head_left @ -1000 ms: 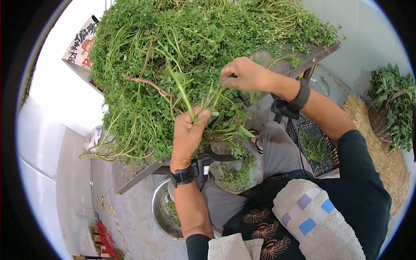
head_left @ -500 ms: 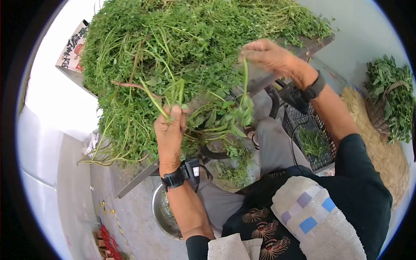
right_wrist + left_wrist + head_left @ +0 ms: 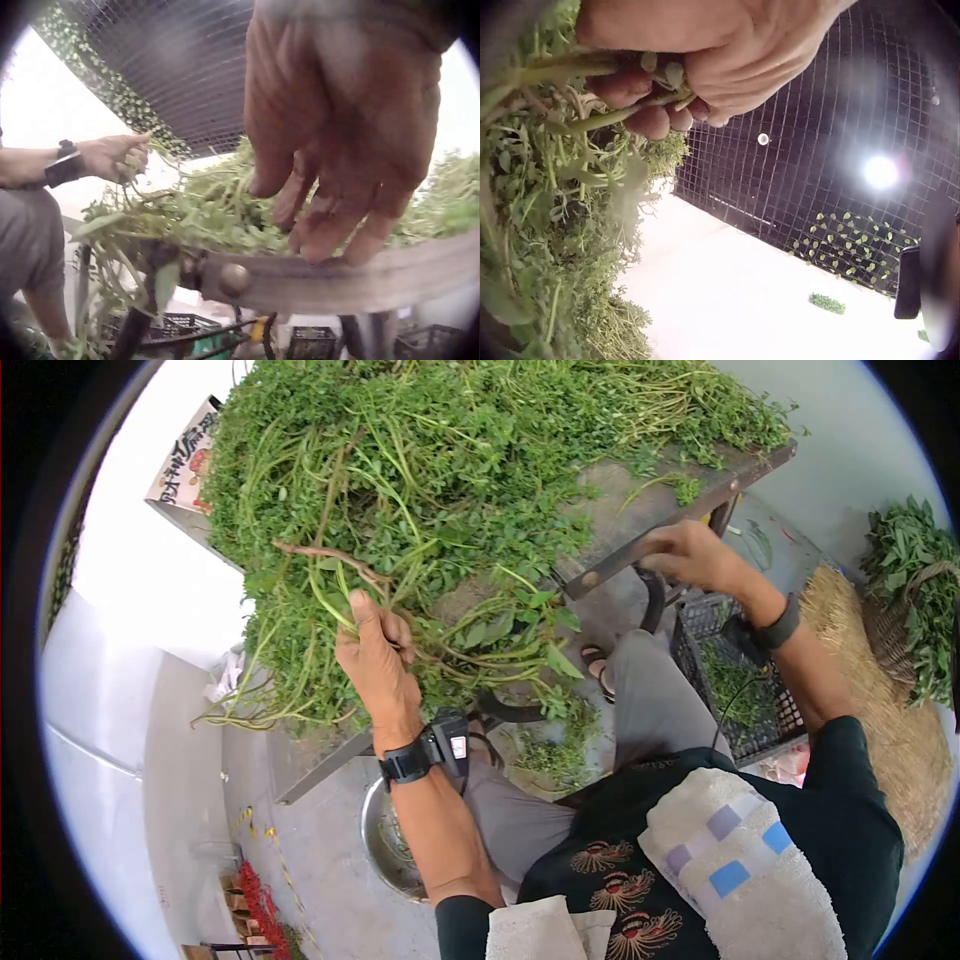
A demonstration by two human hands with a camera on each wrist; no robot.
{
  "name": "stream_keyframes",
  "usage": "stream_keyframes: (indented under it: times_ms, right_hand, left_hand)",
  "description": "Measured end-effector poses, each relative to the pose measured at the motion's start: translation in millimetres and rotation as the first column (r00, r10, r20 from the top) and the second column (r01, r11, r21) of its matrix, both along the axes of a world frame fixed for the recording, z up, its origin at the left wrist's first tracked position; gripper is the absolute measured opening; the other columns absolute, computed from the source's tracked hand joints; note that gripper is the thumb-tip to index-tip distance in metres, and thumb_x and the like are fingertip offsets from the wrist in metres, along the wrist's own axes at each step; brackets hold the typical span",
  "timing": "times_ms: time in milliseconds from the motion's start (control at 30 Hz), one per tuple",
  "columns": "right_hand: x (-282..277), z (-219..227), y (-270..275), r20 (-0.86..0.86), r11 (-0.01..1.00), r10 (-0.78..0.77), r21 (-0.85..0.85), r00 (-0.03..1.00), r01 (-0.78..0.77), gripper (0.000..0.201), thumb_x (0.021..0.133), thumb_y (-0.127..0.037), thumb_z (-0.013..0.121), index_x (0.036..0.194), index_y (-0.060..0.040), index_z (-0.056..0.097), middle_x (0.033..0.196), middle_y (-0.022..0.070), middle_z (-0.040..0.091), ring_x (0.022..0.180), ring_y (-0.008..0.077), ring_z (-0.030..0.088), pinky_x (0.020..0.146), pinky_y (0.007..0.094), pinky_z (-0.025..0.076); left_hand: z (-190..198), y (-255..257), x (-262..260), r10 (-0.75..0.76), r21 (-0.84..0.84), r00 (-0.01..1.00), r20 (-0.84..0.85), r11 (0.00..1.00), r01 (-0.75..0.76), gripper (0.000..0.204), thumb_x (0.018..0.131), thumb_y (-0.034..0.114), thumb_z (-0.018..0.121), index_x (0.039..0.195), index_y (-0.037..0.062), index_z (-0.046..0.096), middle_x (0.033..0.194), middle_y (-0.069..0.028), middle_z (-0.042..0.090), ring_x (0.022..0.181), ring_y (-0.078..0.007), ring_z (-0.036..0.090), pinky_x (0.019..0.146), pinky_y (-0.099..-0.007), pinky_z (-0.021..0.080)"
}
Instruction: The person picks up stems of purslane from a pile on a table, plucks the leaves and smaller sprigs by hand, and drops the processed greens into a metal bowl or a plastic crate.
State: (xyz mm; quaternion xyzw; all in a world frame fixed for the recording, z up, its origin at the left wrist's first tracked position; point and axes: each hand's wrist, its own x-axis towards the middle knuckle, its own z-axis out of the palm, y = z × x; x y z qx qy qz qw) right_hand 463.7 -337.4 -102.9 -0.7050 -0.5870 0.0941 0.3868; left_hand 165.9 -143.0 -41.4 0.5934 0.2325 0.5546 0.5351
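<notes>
In the head view my left hand (image 3: 378, 655) grips green leafy stems (image 3: 328, 598) at the near left of a big heap of greens (image 3: 480, 450). The left wrist view shows its fingers curled round the stems (image 3: 592, 124), thumb pressed along them. My right hand (image 3: 695, 555) is beyond the table's near edge at the right, apart from the heap. Seen from the right wrist, that hand (image 3: 337, 150) hangs with loosely bent fingers and nothing between them. A brown woody stem (image 3: 335, 555) lies on the heap above my left hand.
The table (image 3: 610, 510) has a metal edge. Below at the right stands a black plastic crate (image 3: 740, 690) with greens in it. A metal basin (image 3: 395, 840) is on the floor at the left. Far right are a basket of leafy plants (image 3: 910, 600) and a straw mat (image 3: 870, 730).
My right hand pulled a sprig away from the left hand, up and right, then dropped lower past the table edge; no sprig shows in it now. My left hand shifted left, still holding stems.
</notes>
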Motion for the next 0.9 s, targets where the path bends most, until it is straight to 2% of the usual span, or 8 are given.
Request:
stream_keyframes:
  times_ms: [200,267,400,467,600,633,867,900]
  right_hand:
    - [-56.4,56.3,126.7,0.337,0.943,0.099,0.267,0.936,-0.197,0.019,0.08,-0.022,0.059,0.093,-0.0102,0.067,0.086,0.0124,0.064,0.077,0.0311,0.061,0.066,0.0399,0.049]
    - [-78.7,77.7,159.4,0.479,0.959,-0.108,0.28,0.871,-0.035,0.016,0.079,-0.016,0.061,0.093,-0.0102,0.066,0.107,0.0084,0.061,0.089,0.027,0.06,0.071,0.0355,0.05]
    - [-103.2,77.0,205.2,0.799,0.833,-0.231,0.458,0.555,-0.311,0.018,0.076,-0.014,0.059,0.091,-0.017,0.069,0.134,0.0034,0.045,0.13,0.0259,0.035,0.107,0.042,0.032]
    - [-113.4,80.6,200.3,0.946,0.973,-0.049,0.117,0.32,-0.198,0.016,0.075,-0.013,0.059,0.085,-0.0168,0.071,0.134,0.0044,0.047,0.135,0.0245,0.028,0.113,0.0461,0.018]
    - [-133.7,99.4,160.9,0.926,0.988,0.138,-0.104,0.35,-0.114,0.005,0.07,-0.013,0.061,0.069,-0.0132,0.066,0.081,0.0023,0.064,0.096,0.0215,0.059,0.111,0.0462,0.02]
    - [-135.6,95.0,153.7,0.935,0.969,0.006,0.082,0.353,-0.234,0.004,0.067,-0.012,0.061,0.063,-0.013,0.062,0.062,-0.0007,0.058,0.074,0.0196,0.06,0.108,0.0458,0.026]
    - [-135.0,100.6,125.1,0.923,0.968,0.072,0.027,0.379,-0.25,0.006,0.072,-0.016,0.061,0.066,-0.0163,0.065,0.068,0.0005,0.06,0.08,0.0186,0.061,0.103,0.0437,0.031]
    - [-128.4,104.5,124.2,0.894,0.97,0.125,-0.02,0.43,-0.241,0.008,0.076,-0.018,0.061,0.073,-0.0143,0.067,0.068,0.0033,0.061,0.075,0.0218,0.062,0.09,0.0407,0.042]
  left_hand:
    - [-5.1,20.4,-1.9,0.11,-0.031,0.993,0.053,0.994,-0.109,0.041,0.092,0.038,0.055,0.067,0.0075,0.042,0.061,-0.0059,0.052,0.052,-0.013,0.047,0.046,-0.0267,0.038]
    - [-5.0,21.7,-1.0,0.101,0.061,0.995,-0.014,0.993,-0.1,0.039,0.092,0.037,0.054,0.073,0.0032,0.051,0.064,-0.0071,0.057,0.054,-0.0131,0.052,0.047,-0.026,0.04]
    - [-4.4,17.5,7.9,0.084,0.116,0.996,-0.041,0.99,-0.079,0.033,0.093,0.032,0.054,0.084,0.0008,0.059,0.077,-0.0107,0.066,0.059,-0.0096,0.057,0.046,-0.0213,0.042]
    - [-3.4,15.2,8.4,0.06,0.14,0.998,-0.034,0.989,-0.055,0.03,0.093,0.029,0.055,0.086,0.0008,0.061,0.081,-0.0115,0.067,0.06,-0.008,0.057,0.045,-0.0201,0.042]
    - [-9.1,15.7,8.0,0.083,0.165,0.991,-0.102,0.984,-0.065,0.029,0.092,0.026,0.057,0.103,0.0,0.065,0.073,-0.0006,0.061,0.054,-0.002,0.043,0.044,-0.018,0.032]
    - [-6.9,12.3,9.2,0.058,0.17,0.989,-0.133,0.985,-0.035,0.028,0.092,0.025,0.057,0.105,0.0009,0.064,0.071,0.0013,0.058,0.053,-0.0017,0.04,0.044,-0.0183,0.03]
    - [-10.6,10.9,11.6,-0.115,0.14,0.925,-0.363,0.974,0.176,0.028,0.092,0.023,0.057,0.108,0.0015,0.064,0.066,0.003,0.055,0.053,-0.0038,0.043,0.047,-0.0207,0.035]
    - [-11.8,12.4,11.2,-0.125,0.187,0.911,-0.392,0.959,0.212,0.027,0.091,0.023,0.057,0.106,0.0018,0.064,0.068,0.0016,0.058,0.054,-0.0041,0.044,0.047,-0.021,0.036]
